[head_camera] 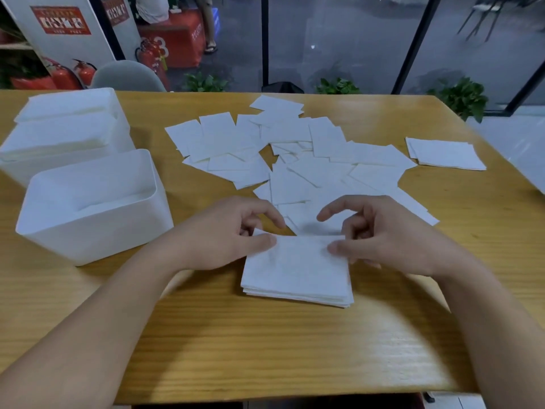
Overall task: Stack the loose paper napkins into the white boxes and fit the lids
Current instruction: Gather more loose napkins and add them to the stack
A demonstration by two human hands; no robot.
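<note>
Hands squaring a napkin stack (298,273) on the tabletop (265,349).
Left hand (227,234) and right hand (380,234) pinch its far corners, thumbs on top; loose napkins (295,154) lie beyond the fingers (274,215), white boxes (94,202) to their left.

Both hands, the left hand (227,231) and the right hand (383,234), pinch a neat napkin stack (298,276) on the wooden table (265,349), near loose napkins (295,154) and an open white box (91,205).
</note>
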